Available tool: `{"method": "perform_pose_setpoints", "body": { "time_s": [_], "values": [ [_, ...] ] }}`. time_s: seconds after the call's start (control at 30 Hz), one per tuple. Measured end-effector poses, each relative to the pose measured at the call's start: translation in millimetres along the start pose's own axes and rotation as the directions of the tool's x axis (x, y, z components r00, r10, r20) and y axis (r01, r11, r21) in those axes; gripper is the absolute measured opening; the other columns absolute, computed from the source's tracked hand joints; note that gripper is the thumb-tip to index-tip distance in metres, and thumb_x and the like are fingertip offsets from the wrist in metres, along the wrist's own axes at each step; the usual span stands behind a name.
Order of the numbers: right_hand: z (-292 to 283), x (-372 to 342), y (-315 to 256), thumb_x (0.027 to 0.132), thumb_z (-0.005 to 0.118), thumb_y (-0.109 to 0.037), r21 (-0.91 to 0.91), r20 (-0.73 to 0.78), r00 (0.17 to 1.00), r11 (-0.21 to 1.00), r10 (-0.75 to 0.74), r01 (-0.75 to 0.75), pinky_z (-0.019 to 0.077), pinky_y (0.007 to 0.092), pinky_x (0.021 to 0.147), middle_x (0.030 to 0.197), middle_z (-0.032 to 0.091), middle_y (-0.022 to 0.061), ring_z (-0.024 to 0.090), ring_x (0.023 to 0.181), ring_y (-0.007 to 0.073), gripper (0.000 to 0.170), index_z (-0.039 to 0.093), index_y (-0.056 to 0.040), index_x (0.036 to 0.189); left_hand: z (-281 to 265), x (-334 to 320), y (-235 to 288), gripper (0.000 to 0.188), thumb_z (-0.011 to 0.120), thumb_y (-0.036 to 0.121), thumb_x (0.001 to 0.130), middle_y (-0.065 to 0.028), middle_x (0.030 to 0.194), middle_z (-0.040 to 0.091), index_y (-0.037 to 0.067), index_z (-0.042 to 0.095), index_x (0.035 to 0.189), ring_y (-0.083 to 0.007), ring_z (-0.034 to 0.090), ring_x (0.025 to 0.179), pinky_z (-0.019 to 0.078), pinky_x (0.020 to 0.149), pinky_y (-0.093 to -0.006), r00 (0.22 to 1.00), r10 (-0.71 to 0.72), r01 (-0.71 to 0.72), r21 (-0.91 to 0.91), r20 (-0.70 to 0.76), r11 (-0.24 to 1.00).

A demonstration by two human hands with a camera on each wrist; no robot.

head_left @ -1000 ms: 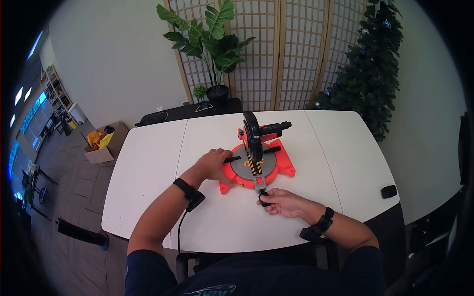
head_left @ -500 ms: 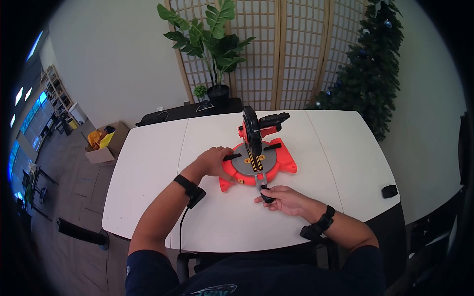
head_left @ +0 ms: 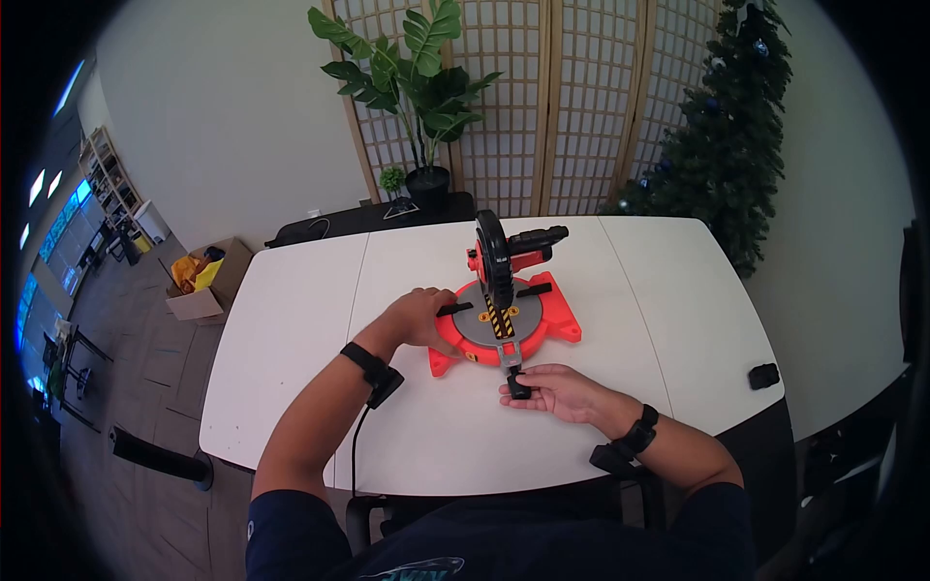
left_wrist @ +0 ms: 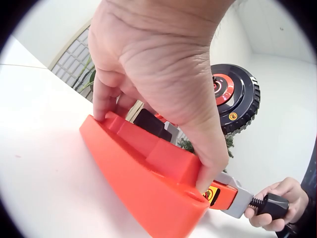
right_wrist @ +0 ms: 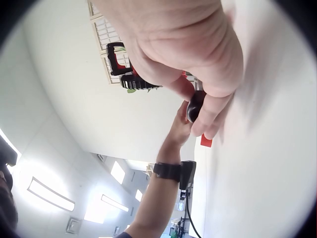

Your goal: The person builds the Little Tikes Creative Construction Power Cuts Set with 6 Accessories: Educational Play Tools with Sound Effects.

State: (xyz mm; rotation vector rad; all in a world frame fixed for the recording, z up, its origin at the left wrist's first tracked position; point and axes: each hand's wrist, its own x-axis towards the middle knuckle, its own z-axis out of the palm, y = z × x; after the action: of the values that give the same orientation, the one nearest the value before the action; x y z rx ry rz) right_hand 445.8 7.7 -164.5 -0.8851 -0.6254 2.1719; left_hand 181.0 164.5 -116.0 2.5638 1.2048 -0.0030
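Note:
A toy miter saw with a red base, a grey round turntable and a black blade guard stands upright on the white table. The left hand grips the left side of the base; in the left wrist view its fingers and thumb span the red edge. At the front, the right hand pinches the black knob between thumb and fingers. A threaded shaft joins that knob to a grey bracket.
A small black object lies at the right edge of the white table. Behind the table are a potted plant, a lattice screen and a decorated tree. A cardboard box stands on the floor at left.
The saw has turned and shifted very slightly under the hands. The right fingers have changed their position around the knob, which has turned. The left hand keeps its grip on the base.

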Motion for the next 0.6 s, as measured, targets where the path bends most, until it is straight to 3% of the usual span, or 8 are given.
{"method": "perform_pose_setpoints", "body": {
  "time_s": [0.07, 0.4, 0.47, 0.6],
  "values": [
    [4.6, 0.1, 5.7, 0.101, 0.058, -0.006, -0.118, -0.074, 0.994, 0.991, -0.076, 0.067, 0.0546, 0.0377, 0.105, 0.118, 0.061, 0.0167, 0.066, 0.115, 0.0338, 0.026, 0.052, 0.0083, 0.121, 0.1, -0.2, 0.1, 0.100, 0.089, 0.053, 0.051, -0.0151, 0.125, 0.064, 0.003, 0.058, 0.132, -0.0321, 0.059, 0.119, 0.0477, 0.103, -0.0394, 1.000, 0.003, -0.003, 0.003, -0.006, 1.000],
    [1.9, 0.7, 0.6, 0.097, 0.064, -0.005, -0.011, -0.025, 0.999, 1.000, -0.020, 0.020, 0.0550, 0.0353, 0.104, 0.119, 0.062, 0.0176, 0.066, 0.114, 0.0316, 0.027, 0.054, 0.0073, 0.120, -0.1, -1.3, 1.0, 0.100, 0.089, 0.054, 0.051, -0.0161, 0.123, 0.064, 0.003, 0.058, 0.131, -0.0332, 0.060, 0.118, 0.0480, 0.102, -0.0395, 1.000, 0.009, -0.009, 0.006, -0.021, 1.000],
    [6.8, 0.5, 2.5, 0.098, 0.062, -0.003, -0.077, -0.080, 0.995, 0.996, -0.057, 0.051, 0.0555, 0.0357, 0.103, 0.119, 0.063, 0.0186, 0.066, 0.114, 0.0325, 0.025, 0.054, 0.0086, 0.119, 0.3, -1.4, 0.8, 0.100, 0.089, 0.055, 0.051, -0.0163, 0.123, 0.064, 0.003, 0.058, 0.131, -0.0332, 0.060, 0.118, 0.0480, 0.102, -0.0395, 1.000, 0.013, -0.013, 0.009, -0.018, 1.000],
    [3.1, 3.2, 7.4, 0.097, 0.062, -0.002, -0.036, -0.098, 0.992, 0.997, -0.078, 0.075, 0.0562, 0.0350, 0.102, 0.119, 0.063, 0.0186, 0.067, 0.113, 0.0322, 0.024, 0.054, 0.0076, 0.118, 1.3, -0.8, 0.7, 0.099, 0.088, 0.056, 0.052, -0.0165, 0.121, 0.064, 0.003, 0.058, 0.130, -0.0332, 0.060, 0.117, 0.0483, 0.101, -0.0395, 1.000, 0.001, -0.001, 0.012, -0.020, 1.000]
  ]
}}
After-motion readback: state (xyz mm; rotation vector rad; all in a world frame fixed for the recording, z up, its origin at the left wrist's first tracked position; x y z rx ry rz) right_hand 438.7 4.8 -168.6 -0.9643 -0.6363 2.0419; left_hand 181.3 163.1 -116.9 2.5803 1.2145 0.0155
